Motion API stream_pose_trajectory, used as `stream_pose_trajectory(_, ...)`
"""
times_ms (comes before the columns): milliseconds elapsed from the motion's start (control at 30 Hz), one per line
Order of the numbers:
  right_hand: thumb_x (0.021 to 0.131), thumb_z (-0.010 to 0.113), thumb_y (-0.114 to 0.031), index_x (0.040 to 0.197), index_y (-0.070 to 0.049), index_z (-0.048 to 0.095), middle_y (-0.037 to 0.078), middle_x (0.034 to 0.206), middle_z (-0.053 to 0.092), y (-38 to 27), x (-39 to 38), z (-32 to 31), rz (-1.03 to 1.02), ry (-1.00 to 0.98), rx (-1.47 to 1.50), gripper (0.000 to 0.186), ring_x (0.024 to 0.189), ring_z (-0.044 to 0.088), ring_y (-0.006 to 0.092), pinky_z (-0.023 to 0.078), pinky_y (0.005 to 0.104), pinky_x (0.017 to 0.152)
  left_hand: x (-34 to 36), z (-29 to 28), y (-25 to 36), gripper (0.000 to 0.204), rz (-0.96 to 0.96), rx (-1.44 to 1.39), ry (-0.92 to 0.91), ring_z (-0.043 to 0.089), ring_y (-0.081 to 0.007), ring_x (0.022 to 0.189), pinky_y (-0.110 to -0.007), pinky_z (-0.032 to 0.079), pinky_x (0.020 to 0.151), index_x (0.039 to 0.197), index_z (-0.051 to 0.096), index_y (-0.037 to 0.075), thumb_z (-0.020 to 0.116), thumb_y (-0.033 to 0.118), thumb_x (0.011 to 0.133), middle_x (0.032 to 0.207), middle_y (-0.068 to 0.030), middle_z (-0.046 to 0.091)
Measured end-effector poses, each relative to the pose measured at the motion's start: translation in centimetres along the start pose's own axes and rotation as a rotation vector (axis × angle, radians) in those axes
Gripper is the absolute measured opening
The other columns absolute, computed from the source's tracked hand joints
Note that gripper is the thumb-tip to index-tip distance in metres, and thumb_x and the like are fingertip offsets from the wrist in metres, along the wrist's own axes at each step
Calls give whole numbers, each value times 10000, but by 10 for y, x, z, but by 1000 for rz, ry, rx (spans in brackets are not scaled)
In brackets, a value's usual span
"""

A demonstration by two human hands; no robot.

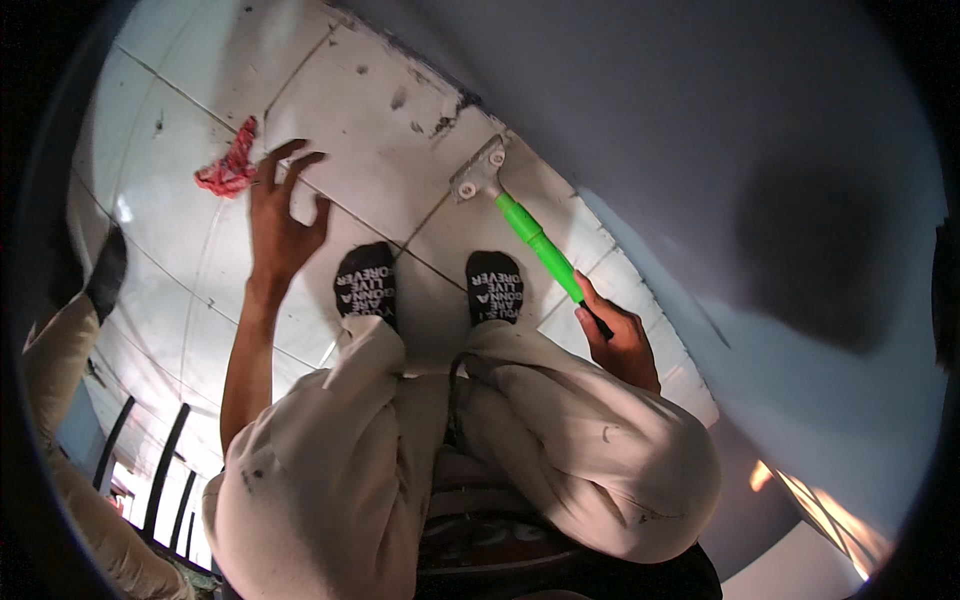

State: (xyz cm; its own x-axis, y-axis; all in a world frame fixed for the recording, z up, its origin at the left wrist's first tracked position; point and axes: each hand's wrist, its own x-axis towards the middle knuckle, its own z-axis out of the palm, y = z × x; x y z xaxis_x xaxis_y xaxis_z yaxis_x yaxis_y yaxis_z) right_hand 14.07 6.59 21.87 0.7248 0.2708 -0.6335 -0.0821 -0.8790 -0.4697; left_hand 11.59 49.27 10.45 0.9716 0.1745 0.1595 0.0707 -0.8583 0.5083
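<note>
Over the tiles [360, 130], near the foot of the wall [640, 110], the scraper [521, 220] slants forward and left from the right hand [624, 345], which is closed round the near end of its green handle [553, 262]; the left hand [283, 228], spread wide and curved, is just beside the red rag [232, 168]

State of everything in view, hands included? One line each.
Tiled floor: dark-marked in places
Red cloth: crumpled, on the floor
Green-handled scraper: held, floor contact unclear
Left hand: open, beside the cloth
Right hand: closed around the scraper's handle
Black socks: worn
Beige trousers: worn, dark-spotted
</note>
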Motion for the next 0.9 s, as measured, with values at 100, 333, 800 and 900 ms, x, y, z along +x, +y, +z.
stream_pose_trajectory(100, 1015, 605, -155, 1501, -211, 534, 195, 892, 669, 6, 6, -9, -46, 46, -79, 494, 801, 656, 381, 509, 455, 759, 3, 31, 61, 569, 156, -287, -247, 540, -355, 1265, -466, 452, 1081, 1286, 632, 133, 689, -23, 742, 1345, -117, 588)
stream_pose_trajectory(333, 1022, 596, -161, 1505, -274, 526, 211, 920, 679, -7, 13, -22, -24, 57, -211, 500, 784, 648, 411, 515, 449, 729, 29, 129, 135, 698, 611, -396, -423, 495, -375, 1313, -518, 387, 1132, 1465, 451, 75, 696, 134, 814, 1423, -173, 502)
stream_pose_trajectory(800, 1013, 580, -134, 1534, -245, 479, 223, 837, 683, -66, 33, -42, 83, -116, -285, 543, 792, 678, 440, 500, 520, 690, 58, 181, 132, 206, 501, -416, -403, 671, -371, 766, -470, 540, 724, 856, 658, 98, 719, 294, 879, 812, -110, 702)
stream_pose_trajectory(900, 1003, 586, -138, 1520, -250, 499, 225, 830, 683, -73, 39, -45, 86, -125, -316, 536, 795, 689, 425, 528, 520, 699, 68, 172, 128, 177, 460, -382, -445, 681, -345, 745, -451, 552, 746, 841, 713, 128, 733, 304, 838, 845, -78, 737)
